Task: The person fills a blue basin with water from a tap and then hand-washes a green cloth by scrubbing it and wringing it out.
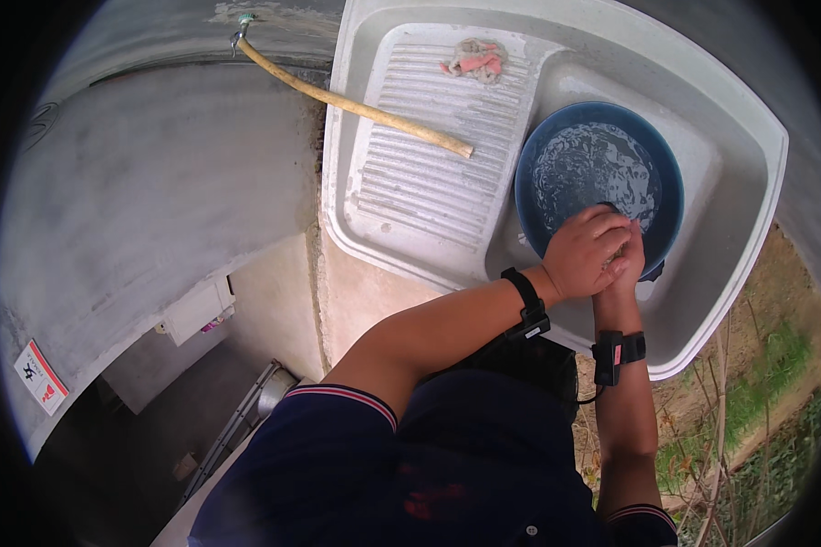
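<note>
A round blue basin (672,184) holding rippling water stands in the deep bowl of a light stone laundry sink (715,205). Over its near rim my left hand (586,247) and my right hand (628,263) are pressed together, fingers curled around each other. Between them is what looks like a dark cloth (609,206), mostly hidden; a bit of it shows past my left fingers. Another dark fabric edge (653,273) pokes out beside the rim near my right hand; whether it is the same piece I cannot tell. Both wrists wear black strapped devices.
Left of the bowl is a ribbed washboard (421,184) with a crumpled grey and pink rag (477,61). A yellowish hose (376,115) runs from a wall tap (243,31) onto it. A grey wall (178,150) flanks the sink; a ladder (229,427) leans lower left.
</note>
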Motion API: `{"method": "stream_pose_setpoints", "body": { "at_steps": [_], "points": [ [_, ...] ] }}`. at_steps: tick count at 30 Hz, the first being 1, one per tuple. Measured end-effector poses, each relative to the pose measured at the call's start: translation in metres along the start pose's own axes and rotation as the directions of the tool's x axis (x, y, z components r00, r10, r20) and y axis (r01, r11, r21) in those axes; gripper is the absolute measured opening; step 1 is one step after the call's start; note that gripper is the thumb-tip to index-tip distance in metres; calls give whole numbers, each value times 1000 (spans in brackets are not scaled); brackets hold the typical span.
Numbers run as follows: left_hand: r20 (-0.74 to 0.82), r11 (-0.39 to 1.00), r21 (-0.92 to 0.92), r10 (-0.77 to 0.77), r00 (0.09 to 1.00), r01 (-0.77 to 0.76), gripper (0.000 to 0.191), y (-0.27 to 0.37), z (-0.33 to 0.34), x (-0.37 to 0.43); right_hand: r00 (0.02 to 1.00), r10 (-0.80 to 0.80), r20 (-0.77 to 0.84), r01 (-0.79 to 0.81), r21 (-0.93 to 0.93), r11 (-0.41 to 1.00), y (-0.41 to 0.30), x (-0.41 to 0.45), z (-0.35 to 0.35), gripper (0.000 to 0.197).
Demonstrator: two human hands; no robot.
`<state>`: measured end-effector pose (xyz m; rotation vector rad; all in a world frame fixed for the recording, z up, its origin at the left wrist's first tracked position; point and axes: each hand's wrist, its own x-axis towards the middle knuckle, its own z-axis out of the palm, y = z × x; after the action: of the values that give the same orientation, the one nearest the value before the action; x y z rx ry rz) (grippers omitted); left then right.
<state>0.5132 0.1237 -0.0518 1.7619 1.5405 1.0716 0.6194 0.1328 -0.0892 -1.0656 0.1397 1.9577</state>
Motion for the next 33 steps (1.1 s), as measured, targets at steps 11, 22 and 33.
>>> {"method": "stream_pose_setpoints", "body": {
  "at_steps": [11,22,33],
  "points": [
    [50,987,56,-151,987,149,32,-51,10,35,927,-157,-340,30,-351,936,-3,31,2,40],
    [354,732,586,-617,702,348,69,-90,2,33,925,-61,376,172,-556,-813,-56,54,-23,57],
    [440,263,-353,-800,408,898,59,-121,24,-1,940,-322,-114,254,-397,882,-31,65,-17,31]
  ]
}}
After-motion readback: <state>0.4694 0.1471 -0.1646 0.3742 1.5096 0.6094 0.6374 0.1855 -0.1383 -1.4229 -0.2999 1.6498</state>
